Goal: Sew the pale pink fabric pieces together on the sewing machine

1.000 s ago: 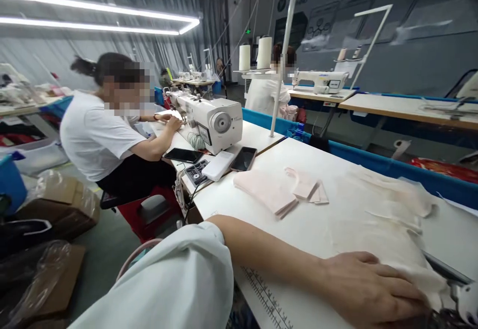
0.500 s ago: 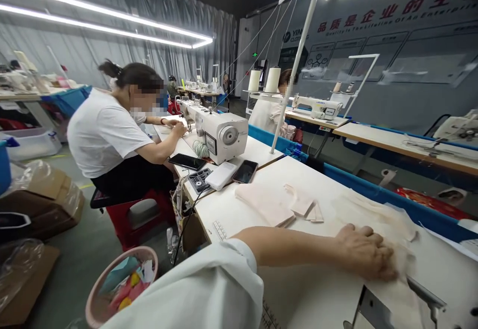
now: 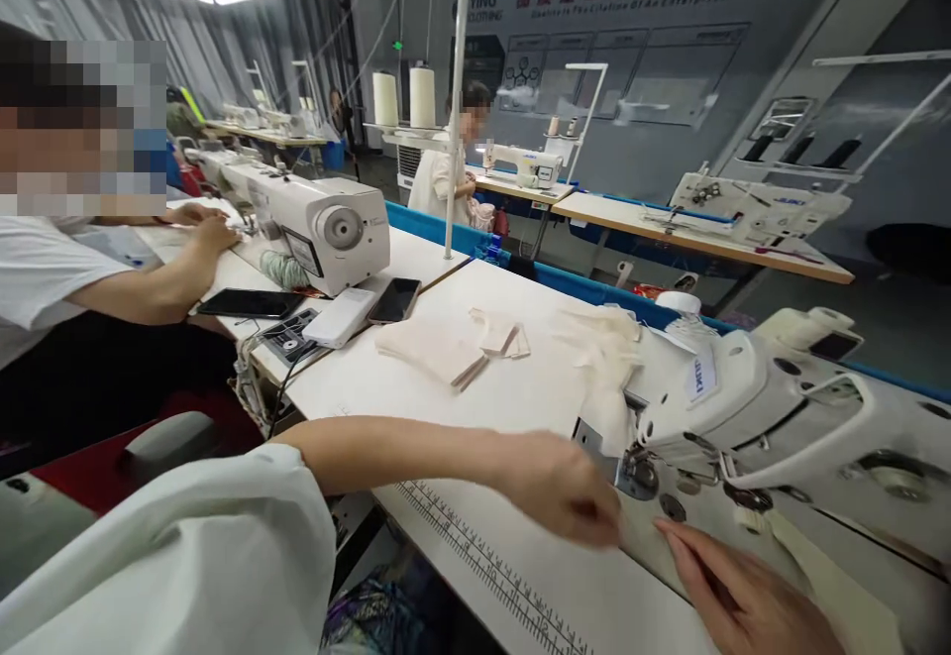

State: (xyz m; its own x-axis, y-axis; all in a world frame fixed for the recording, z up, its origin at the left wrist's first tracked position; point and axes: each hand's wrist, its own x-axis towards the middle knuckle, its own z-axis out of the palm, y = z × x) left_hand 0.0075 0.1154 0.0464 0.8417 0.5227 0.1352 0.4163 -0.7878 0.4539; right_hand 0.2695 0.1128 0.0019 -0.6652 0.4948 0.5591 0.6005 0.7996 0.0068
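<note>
Left hand (image 3: 561, 489) curled, blurred; right hand (image 3: 743, 586) apart from it, near the sewing machine (image 3: 732, 378).
Cannot tell whether either grips anything. On the counter (image 3: 349, 384), left to right: stacked cloth pieces (image 3: 427, 350), then loose pale cloth (image 3: 600, 363) reaching the machine.

Just beyond the left hand (image 3: 557, 491), a metal plate (image 3: 586, 434) obstructs; the sewing machine (image 3: 824, 447) blocks the way past the right hand (image 3: 750, 600). Beyond the left wrist, bare table (image 3: 501, 405) leaves passage up to the cloth stack (image 3: 427, 350).
</note>
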